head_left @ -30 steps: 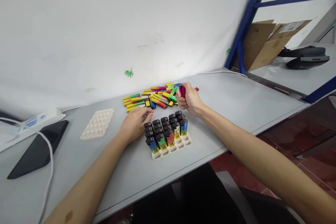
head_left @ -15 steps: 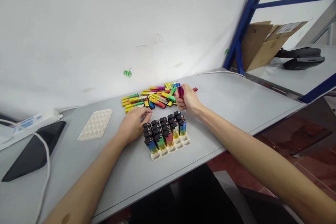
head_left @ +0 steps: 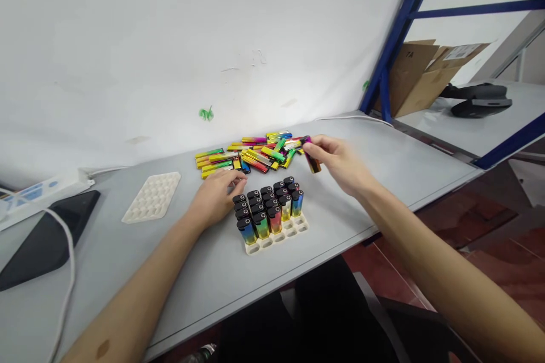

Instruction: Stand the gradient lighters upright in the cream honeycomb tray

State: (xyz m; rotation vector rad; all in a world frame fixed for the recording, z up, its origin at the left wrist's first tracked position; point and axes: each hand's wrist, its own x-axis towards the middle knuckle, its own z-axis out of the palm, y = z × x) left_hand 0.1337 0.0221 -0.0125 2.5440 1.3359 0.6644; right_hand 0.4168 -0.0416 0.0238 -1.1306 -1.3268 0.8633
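Observation:
A purple and gold lighter [head_left: 313, 160] is pinched in my right hand [head_left: 330, 156], upright and a little tilted, right of the loose pile. My left hand [head_left: 219, 193] rests on the table with fingers curled, holding nothing I can see; its fingertips lie between the pile and the rack. Several shiny multicoloured lighters [head_left: 258, 160] are heaped near the wall. In front of them a cream rack [head_left: 279, 239] holds several upright lighters with black tops [head_left: 261, 227], and its front row of slots is bare.
Another cream rack [head_left: 153, 197], with nothing in it, lies at the left. Beyond it are a black flat device [head_left: 51, 238], a white power strip [head_left: 46, 195] and a cable. A blue frame [head_left: 394, 39] and cardboard box [head_left: 419, 79] stand at the right.
My right hand has moved right and slightly towards me, away from the pile, and the purple lighter now shows below its fingers. My left hand has hardly moved.

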